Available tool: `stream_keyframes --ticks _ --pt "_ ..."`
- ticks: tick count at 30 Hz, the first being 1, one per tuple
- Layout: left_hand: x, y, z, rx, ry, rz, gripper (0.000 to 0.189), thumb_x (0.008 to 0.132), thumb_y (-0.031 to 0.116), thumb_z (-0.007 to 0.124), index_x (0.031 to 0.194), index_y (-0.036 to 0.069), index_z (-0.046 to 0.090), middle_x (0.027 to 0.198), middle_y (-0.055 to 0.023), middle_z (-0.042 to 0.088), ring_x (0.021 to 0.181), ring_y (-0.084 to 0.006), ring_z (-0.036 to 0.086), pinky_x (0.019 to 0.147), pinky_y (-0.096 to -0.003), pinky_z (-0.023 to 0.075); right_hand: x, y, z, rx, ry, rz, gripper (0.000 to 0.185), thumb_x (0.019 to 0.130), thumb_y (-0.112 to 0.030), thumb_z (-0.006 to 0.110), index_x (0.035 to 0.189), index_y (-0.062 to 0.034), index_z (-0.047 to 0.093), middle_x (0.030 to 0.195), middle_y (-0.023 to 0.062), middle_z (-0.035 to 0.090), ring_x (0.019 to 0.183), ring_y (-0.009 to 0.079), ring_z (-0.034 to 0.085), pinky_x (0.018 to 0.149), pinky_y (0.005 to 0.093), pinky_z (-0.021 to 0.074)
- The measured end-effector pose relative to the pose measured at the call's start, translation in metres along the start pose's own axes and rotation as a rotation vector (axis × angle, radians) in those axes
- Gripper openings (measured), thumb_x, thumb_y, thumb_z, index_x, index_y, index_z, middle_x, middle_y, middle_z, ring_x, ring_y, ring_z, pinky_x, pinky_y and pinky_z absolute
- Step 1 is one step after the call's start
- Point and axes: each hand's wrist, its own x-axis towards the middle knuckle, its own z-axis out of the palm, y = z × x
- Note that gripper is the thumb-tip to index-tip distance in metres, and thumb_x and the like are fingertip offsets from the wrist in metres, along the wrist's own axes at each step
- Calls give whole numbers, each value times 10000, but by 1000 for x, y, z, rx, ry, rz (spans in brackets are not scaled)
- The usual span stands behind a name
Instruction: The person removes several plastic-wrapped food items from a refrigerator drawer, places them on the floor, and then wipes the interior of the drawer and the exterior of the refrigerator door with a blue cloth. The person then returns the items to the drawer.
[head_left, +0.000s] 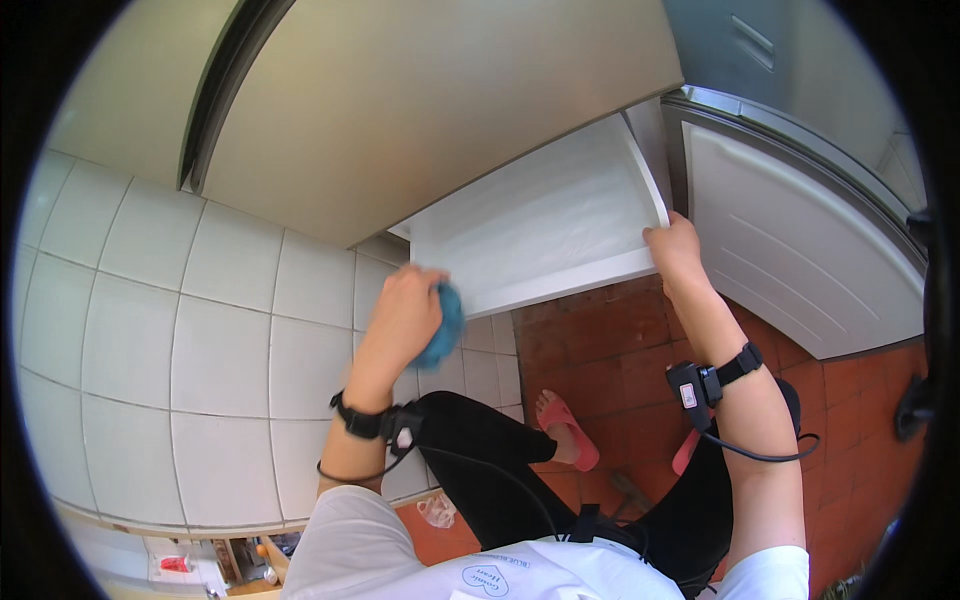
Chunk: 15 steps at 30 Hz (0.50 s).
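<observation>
A white drawer (540, 225) is pulled partly out of a refrigerator's lower compartment, and its visible inside shows no contents. My left hand (409, 311) is at the drawer's front left corner, closed on a blue-green cloth (442, 330) that hangs from the fingers, somewhat blurred. My right hand (677, 244) grips the drawer's right front corner, thumb over the rim. Both forearms wear black straps with small devices.
The refrigerator's upper door (450, 90) overhangs the drawer. Its lower door (795, 240) stands swung out at the right. A white tiled wall (225, 360) runs along the left. A plastic bag (437, 510) lies on the red tiled floor (615, 337).
</observation>
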Motion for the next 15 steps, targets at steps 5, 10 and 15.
stream_keyframes --ticks 5,10,15 --pt "97 -34 88 29 392 111 412 879 -44 485 1230 71 667 1285 -252 566 1166 -423 559 961 -478 482 0 -1 -1 -15 3 -1 504 833 -56 647 1315 69 563 1185 233 673 1087 338 652 927 388 482" --pt "181 -76 136 299 298 127 505 870 -33 490 1328 135 620 1342 -251 547 1255 -426 521 1013 -463 475 -4 -3 1 -1 18 19 464 843 -49 557 1300 22 595 1221 253 658 1166 370 627 990 402 480" --pt "181 -103 126 447 290 -15 360 915 101 510 1244 74 653 1368 -211 552 1259 -401 528 984 -468 494 -6 -3 3 -23 37 24 475 841 -59 615 1304 47 582 1187 234 674 1130 353 636 956 399 478"
